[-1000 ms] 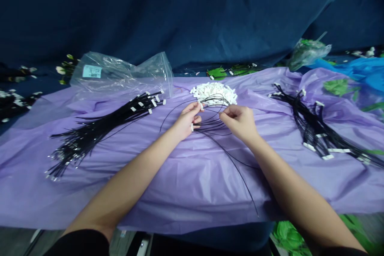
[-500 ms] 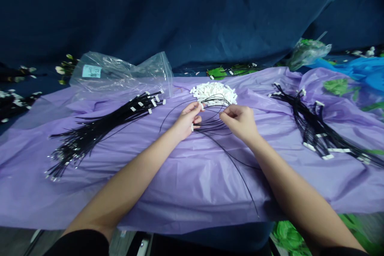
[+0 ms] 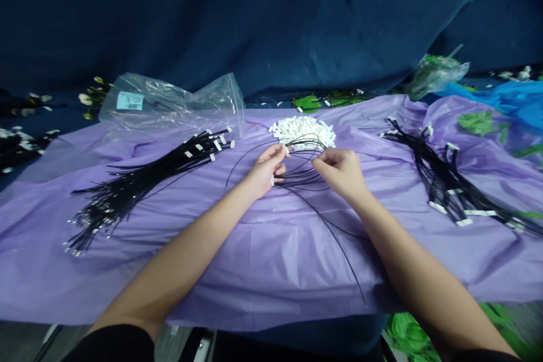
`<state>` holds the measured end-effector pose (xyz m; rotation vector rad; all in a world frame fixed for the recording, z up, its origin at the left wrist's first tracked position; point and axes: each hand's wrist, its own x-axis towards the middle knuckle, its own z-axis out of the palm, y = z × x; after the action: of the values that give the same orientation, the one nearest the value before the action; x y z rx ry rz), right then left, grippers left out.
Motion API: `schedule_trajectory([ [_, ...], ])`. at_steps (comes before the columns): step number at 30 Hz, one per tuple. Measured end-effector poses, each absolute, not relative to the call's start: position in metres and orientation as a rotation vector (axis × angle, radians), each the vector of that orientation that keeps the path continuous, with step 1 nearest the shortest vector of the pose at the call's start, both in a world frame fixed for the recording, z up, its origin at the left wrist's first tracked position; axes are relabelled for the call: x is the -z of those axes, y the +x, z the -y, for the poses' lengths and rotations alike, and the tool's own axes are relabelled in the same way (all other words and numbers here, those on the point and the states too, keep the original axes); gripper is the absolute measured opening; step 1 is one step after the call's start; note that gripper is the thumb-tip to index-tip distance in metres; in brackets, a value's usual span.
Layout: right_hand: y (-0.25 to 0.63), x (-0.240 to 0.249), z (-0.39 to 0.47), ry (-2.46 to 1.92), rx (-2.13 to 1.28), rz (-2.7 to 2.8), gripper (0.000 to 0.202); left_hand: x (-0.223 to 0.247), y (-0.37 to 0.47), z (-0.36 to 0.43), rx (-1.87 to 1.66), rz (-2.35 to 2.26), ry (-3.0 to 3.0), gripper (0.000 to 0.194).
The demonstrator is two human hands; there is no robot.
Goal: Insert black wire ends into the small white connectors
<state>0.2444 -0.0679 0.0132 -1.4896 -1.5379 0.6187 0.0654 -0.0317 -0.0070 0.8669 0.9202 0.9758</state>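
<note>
I see my left hand (image 3: 265, 171) with fingers pinched on thin black wires (image 3: 303, 178), my right hand (image 3: 341, 172) gripping them too, just before the heap of small white plastic connectors (image 3: 303, 127) on the purple-sheeted counter (image 3: 271, 249). A clear plastic zip bag (image 3: 169, 104) lies behind; I cannot tell its contents.

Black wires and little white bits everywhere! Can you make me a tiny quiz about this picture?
1. True or false: the heap of white pieces lies beyond both hands.
2. What does the left hand pinch? A) loose black wires B) a green leaf C) the clear bag
3. Which side of the purple sheet has the wire bundle beside the clear bag?

Key: 1 true; 2 A; 3 the left side. The right hand grips the same loose wires.
</note>
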Motion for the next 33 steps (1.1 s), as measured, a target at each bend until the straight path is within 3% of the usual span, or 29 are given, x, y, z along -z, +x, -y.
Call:
schedule_trajectory([
  [17, 0.2441, -0.0125, 0.0684, -1.493, -0.578, 1.58, 0.016, 0.0085, 0.0637, 0.0295, -0.961, -0.895, 0.854, 0.029],
  [26, 0.2495, -0.0121, 0.0668, -1.318, -0.091, 1.934, 0.017, 0.0083, 0.0624, 0.0279, -0.945, -0.885, 0.845, 0.028],
  [33, 0.2527, -0.0123, 0.0674, -1.364, -0.07, 2.072, 0.022, 0.0078, 0.0623, 0.0273, -0.937, -0.917, 0.831, 0.027],
])
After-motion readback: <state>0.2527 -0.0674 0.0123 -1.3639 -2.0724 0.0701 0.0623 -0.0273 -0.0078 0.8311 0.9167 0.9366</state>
